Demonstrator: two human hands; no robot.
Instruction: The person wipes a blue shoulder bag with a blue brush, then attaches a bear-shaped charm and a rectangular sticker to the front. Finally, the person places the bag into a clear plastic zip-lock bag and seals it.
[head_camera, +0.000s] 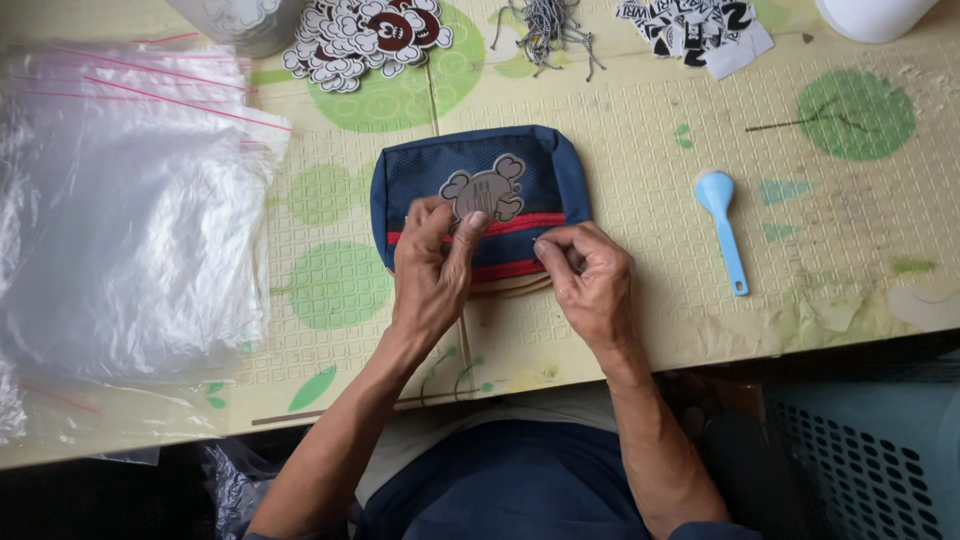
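A dark blue zip pouch with red stripes lies flat on the patterned table mat. A grey, cartoon-shaped tag rests on its front. My left hand pinches the lower edge of this tag between thumb and fingers. My right hand has its fingertips pinched together at the pouch's lower right edge, by the red stripe; what it grips is too small to tell.
A stack of clear plastic bags fills the left. A pile of shaped tags, a bundle of strings and black-and-white stickers lie along the back. A light blue spoon lies right of the pouch. A teal basket stands below right.
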